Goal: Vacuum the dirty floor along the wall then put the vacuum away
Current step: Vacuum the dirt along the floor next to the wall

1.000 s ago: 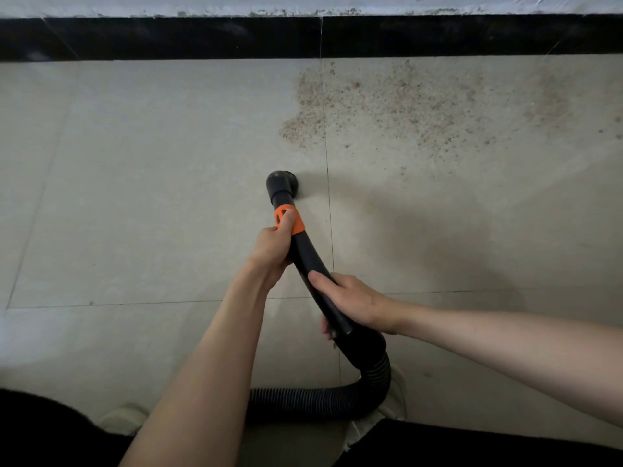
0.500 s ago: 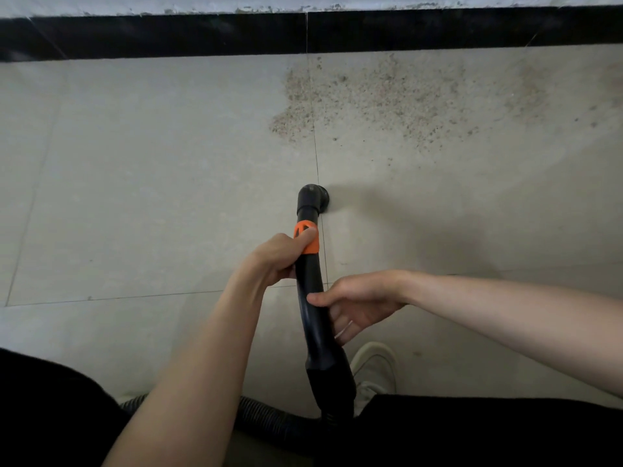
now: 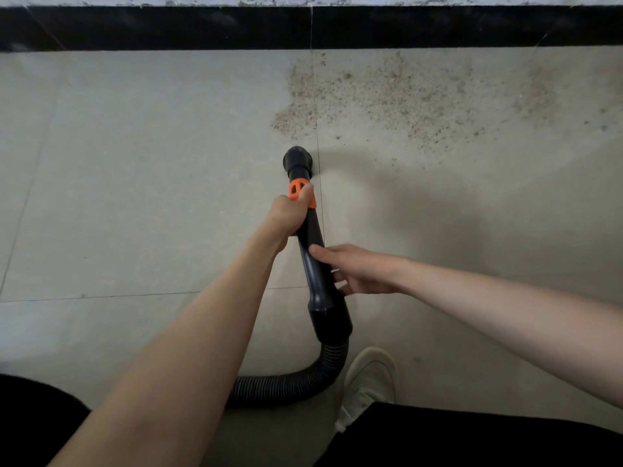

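Note:
A black vacuum wand [image 3: 312, 251] with an orange collar [image 3: 296, 192] points away from me. Its round nozzle [image 3: 298, 160] rests on the pale floor tile, just short of a patch of brown grit [image 3: 387, 96] spread along the black skirting board [image 3: 303, 28]. My left hand [image 3: 288, 214] grips the wand at the orange collar. My right hand [image 3: 357, 273] holds the wand lower down, thumb on top and fingers curled underneath. A ribbed black hose [image 3: 290, 382] bends from the wand toward the lower left.
My light shoe [image 3: 369, 379] stands on the tile just right of the hose bend. Dark trouser legs [image 3: 472, 436] fill the bottom corners. A tile joint [image 3: 318, 170] runs from the wall past the nozzle.
The wand has swung and pushed forward toward the grit patch. The hose bend and my shoe have come more fully into view.

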`<state>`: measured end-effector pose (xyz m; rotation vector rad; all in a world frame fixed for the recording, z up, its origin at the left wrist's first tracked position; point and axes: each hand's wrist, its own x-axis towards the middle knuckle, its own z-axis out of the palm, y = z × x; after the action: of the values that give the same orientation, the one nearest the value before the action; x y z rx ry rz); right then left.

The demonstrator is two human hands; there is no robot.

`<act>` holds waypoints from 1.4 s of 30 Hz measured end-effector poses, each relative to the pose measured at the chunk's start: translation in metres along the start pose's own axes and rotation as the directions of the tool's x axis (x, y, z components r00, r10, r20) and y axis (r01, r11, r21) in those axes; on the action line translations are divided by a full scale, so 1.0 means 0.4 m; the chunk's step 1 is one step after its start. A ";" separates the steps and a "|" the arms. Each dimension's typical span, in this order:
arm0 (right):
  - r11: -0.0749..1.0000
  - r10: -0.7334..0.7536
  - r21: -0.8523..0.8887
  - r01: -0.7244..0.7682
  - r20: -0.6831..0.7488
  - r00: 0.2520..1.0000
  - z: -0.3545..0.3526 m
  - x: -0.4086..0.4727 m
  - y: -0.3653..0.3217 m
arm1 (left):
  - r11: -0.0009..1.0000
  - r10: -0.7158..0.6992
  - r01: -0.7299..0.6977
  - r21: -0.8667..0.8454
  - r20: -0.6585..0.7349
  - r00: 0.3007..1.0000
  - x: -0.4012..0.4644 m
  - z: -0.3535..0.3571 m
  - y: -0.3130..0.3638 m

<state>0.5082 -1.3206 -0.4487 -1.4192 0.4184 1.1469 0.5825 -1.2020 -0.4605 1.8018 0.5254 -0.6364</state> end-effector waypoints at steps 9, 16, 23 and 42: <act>0.989 -0.146 -0.044 0.141 -0.136 0.980 0.001 0.075 -0.097 | 1.000 0.013 -0.011 0.025 -0.103 0.995 0.063 -0.020 0.046; 0.972 -0.219 0.060 0.227 -0.121 0.968 0.005 0.105 -0.057 | 0.987 -0.052 0.047 -0.155 -0.028 0.998 0.102 -0.052 0.081; 0.903 -0.416 -0.242 0.355 -0.282 0.865 -0.016 0.116 -0.115 | 0.951 -0.082 0.073 -0.300 -0.017 0.997 0.134 -0.079 0.121; 0.731 -0.585 -0.567 0.380 -0.233 0.777 -0.216 -0.042 -0.336 | 0.917 -0.170 0.144 -0.372 -0.035 0.985 0.141 -0.051 0.436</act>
<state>0.6425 -1.3732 -0.3780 -2.0796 -0.0091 0.5179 0.7386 -1.2325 -0.3675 1.4369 0.7877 -0.5448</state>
